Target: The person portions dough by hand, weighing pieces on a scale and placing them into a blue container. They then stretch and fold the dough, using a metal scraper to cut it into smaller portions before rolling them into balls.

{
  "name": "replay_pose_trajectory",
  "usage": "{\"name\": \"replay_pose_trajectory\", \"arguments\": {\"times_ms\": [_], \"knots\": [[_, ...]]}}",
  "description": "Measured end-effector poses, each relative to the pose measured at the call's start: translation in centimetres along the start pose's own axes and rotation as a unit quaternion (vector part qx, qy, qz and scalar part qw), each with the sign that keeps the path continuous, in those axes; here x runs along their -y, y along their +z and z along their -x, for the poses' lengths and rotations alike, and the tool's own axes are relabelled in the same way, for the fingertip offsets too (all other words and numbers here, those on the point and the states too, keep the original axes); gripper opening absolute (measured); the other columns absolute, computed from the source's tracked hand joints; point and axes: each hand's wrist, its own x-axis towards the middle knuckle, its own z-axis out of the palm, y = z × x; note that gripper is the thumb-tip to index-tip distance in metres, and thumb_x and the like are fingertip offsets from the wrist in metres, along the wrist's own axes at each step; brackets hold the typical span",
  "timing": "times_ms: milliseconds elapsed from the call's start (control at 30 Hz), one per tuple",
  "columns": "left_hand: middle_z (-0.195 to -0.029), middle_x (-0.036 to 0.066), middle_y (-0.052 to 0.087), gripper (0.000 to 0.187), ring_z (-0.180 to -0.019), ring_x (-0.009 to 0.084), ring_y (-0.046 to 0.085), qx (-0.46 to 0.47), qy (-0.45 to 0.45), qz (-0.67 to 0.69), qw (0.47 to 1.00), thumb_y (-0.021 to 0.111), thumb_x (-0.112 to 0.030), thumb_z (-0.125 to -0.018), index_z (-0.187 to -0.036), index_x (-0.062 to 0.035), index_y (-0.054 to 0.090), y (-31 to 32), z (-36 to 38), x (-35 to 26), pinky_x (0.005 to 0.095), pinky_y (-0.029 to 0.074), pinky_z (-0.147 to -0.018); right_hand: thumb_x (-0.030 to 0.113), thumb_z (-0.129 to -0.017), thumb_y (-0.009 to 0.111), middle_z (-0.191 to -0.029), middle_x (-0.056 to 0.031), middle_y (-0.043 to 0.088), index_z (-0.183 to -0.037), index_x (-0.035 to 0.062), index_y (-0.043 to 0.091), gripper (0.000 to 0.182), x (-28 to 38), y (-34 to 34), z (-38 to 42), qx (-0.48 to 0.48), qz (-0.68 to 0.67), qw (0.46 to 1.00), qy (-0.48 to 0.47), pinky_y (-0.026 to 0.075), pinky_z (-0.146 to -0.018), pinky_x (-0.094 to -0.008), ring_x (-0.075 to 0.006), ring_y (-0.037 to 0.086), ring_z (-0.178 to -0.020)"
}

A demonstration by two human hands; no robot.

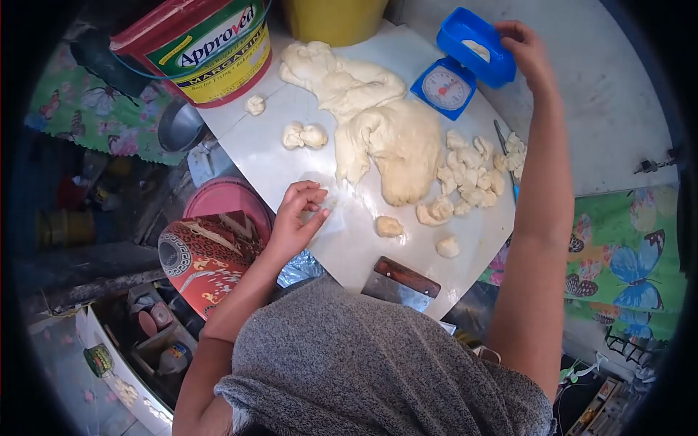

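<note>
My right hand [525,52] is at the right rim of the blue tray [500,73] on a kitchen scale [445,89], its fingers bent over the edge. A small piece of dough [477,50] lies in that tray. Over the near left edge of the table, my left hand [299,212] hovers with fingers loosely curled and apart, nothing visible in them. A large mass of dough [396,142] spreads across the middle. Many small cut pieces [469,174] are heaped to its right, and a few lumps [389,227] sit closer to me.
A dough scraper [401,283] with a wooden handle lies at the near edge of the white table [342,243]. A margarine bucket [211,58] and a yellow container [334,22] stand at the back. A blue-handled knife [516,190] lies partly behind the cut pieces.
</note>
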Motion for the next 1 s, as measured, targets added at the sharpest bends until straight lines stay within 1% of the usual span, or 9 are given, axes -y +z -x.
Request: {"name": "replay_pose_trajectory", "arguments": {"times_ms": [100,233,300,433,567,633,767,833,1000], "knots": [[-0.115,0.011,0.046,0.030,-0.091,0.0150,0.053,-0.003,0.002,0.008,1.000,0.065,-0.001,-0.077,-0.106,-0.0030,0.057,0.0,0.0,-0.1,0.0258,0.046,-0.077,0.004,-0.078,0.055,-0.103,-0.0070,0.062,-0.108,0.0040,0.060,0.031,-0.3,-2.2,1.6,-0.055,-0.022,0.997,-0.044,0.042,-0.084,-0.0267,-0.0152,0.056,-0.095],[-0.115,0.012,0.047,0.032,-0.089,0.0149,0.053,0.000,0.005,0.003,1.000,0.065,-0.001,-0.077,-0.107,-0.0030,0.056,-0.1,0.0,-0.1,0.0254,0.047,-0.076,0.010,-0.077,0.062,-0.098,-0.0084,0.064,-0.101,0.0024,0.063,0.026,-1.9,-5.1,6.0,-0.227,0.039,0.973,0.036,0.046,-0.077,-0.0268,-0.0150,0.060,-0.087],[-0.115,0.012,0.047,0.033,-0.089,0.0149,0.053,0.000,0.006,0.005,1.000,0.065,-0.001,-0.077,-0.108,-0.0031,0.056,-0.1,-0.1,-0.1,0.0254,0.047,-0.076,0.011,-0.076,0.062,-0.093,-0.0096,0.065,-0.100,0.0028,0.064,0.026,-5.9,-5.3,8.3,-0.223,0.065,0.968,0.097,0.046,-0.076,-0.0269,-0.0152,0.060,-0.084],[-0.114,0.011,0.048,0.032,-0.088,0.0146,0.054,0.002,0.005,-0.002,1.000,0.065,0.000,-0.076,-0.107,-0.0033,0.056,0.1,-0.1,-0.5,0.0251,0.047,-0.075,0.014,-0.075,0.061,-0.084,-0.0097,0.065,-0.099,0.0023,0.063,0.027,-11.7,-2.7,13.9,-0.035,0.150,0.960,0.235,0.046,-0.071,-0.0270,-0.0150,0.060,-0.079],[-0.111,0.011,0.049,0.033,-0.087,0.0148,0.054,0.002,0.011,-0.009,1.000,0.064,0.001,-0.076,-0.107,-0.0032,0.056,0.1,-0.1,-0.7,0.0250,0.047,-0.074,0.015,-0.075,0.061,-0.083,-0.0084,0.065,-0.097,0.0027,0.063,0.025,-12.8,-1.5,15.6,-0.113,0.098,0.960,0.239,0.045,-0.070,-0.0273,-0.0148,0.060,-0.078],[-0.112,0.011,0.048,0.030,-0.091,0.0149,0.053,0.012,-0.007,-0.011,1.000,0.063,0.002,-0.077,-0.106,-0.0012,0.056,0.1,-0.1,-1.3,0.0250,0.045,-0.077,0.015,-0.075,0.062,-0.082,-0.0072,0.064,-0.098,0.0035,0.063,0.026,-13.6,-2.1,14.9,-0.188,0.052,0.970,0.142,0.045,-0.069,-0.0270,-0.0144,0.059,-0.076],[-0.106,0.011,0.052,0.030,-0.086,0.0155,0.054,-0.002,0.012,-0.027,1.000,0.064,0.001,-0.076,-0.105,-0.0023,0.056,0.3,-0.2,-1.1,0.0250,0.047,-0.072,0.016,-0.077,0.063,-0.082,-0.0055,0.064,-0.098,0.0037,0.063,0.025,-9.2,-2.3,13.2,-0.207,0.077,0.963,0.154,0.045,-0.068,-0.0253,-0.0119,0.057,-0.074],[-0.105,0.011,0.052,0.029,-0.086,0.0155,0.054,-0.002,0.010,-0.024,1.000,0.064,0.001,-0.076,-0.104,-0.0021,0.057,0.2,-0.4,-1.2,0.0250,0.047,-0.072,0.018,-0.080,0.063,-0.083,-0.0041,0.063,-0.098,0.0037,0.063,0.024,-9.0,-2.0,11.9,-0.250,0.030,0.964,0.080,0.045,-0.068,-0.0248,-0.0108,0.056,-0.072],[-0.103,0.011,0.054,0.028,-0.083,0.0159,0.055,-0.020,0.020,-0.032,0.999,0.064,0.000,-0.076,-0.103,-0.0018,0.057,0.0,-0.2,-0.8,0.0252,0.047,-0.071,0.018,-0.082,0.062,-0.093,-0.0066,0.062,-0.109,0.0064,0.061,0.029,-0.1,-0.7,6.4,-0.205,0.042,0.978,-0.026,0.046,-0.070,-0.0263,-0.0118,0.056,-0.078]]}}
